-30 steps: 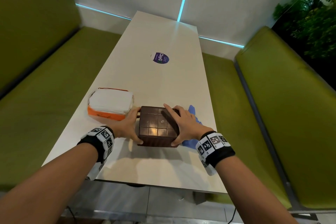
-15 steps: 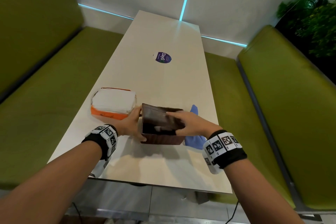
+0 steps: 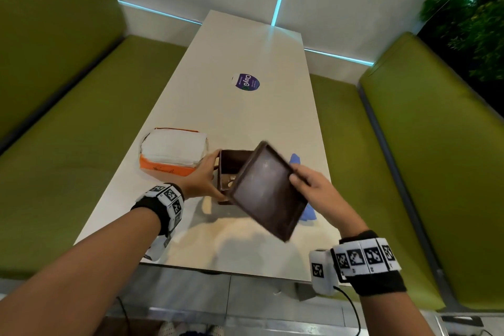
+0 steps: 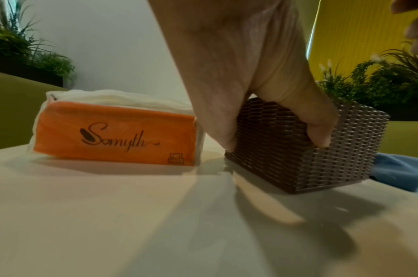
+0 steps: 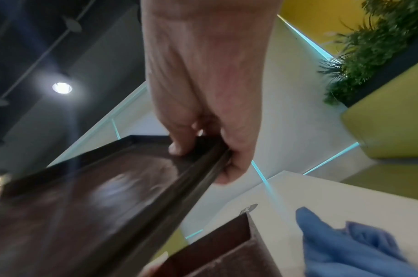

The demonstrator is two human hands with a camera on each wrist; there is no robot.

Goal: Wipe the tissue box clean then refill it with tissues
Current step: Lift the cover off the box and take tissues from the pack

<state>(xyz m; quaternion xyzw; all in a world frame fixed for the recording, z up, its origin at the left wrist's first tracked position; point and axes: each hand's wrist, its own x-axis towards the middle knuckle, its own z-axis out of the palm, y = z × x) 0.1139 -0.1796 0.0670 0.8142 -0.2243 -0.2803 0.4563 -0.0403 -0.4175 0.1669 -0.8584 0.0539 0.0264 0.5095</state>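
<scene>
A brown woven tissue box (image 3: 227,172) (image 4: 321,150) stands open-topped on the white table (image 3: 245,117). My left hand (image 3: 203,180) (image 4: 274,116) grips its left side, thumb on the near wall. My right hand (image 3: 308,185) (image 5: 203,150) pinches the edge of the brown lid (image 3: 268,191) (image 5: 96,196), which is lifted off and tilted above the box, its inner face toward me. An orange pack of white tissues (image 3: 173,154) (image 4: 113,131) lies just left of the box. A blue cloth (image 3: 306,211) (image 5: 345,247) lies right of the box, partly hidden by the lid.
A round purple sticker (image 3: 246,82) marks the middle of the table. Green bench seats (image 3: 68,144) run along both long sides. Plants (image 3: 469,13) stand behind the right bench. The table's near edge (image 3: 218,271) is close below my wrists.
My right hand has lifted the lid off the box and swung it up and to the right, turning its underside toward me. My left hand still holds the box in place.
</scene>
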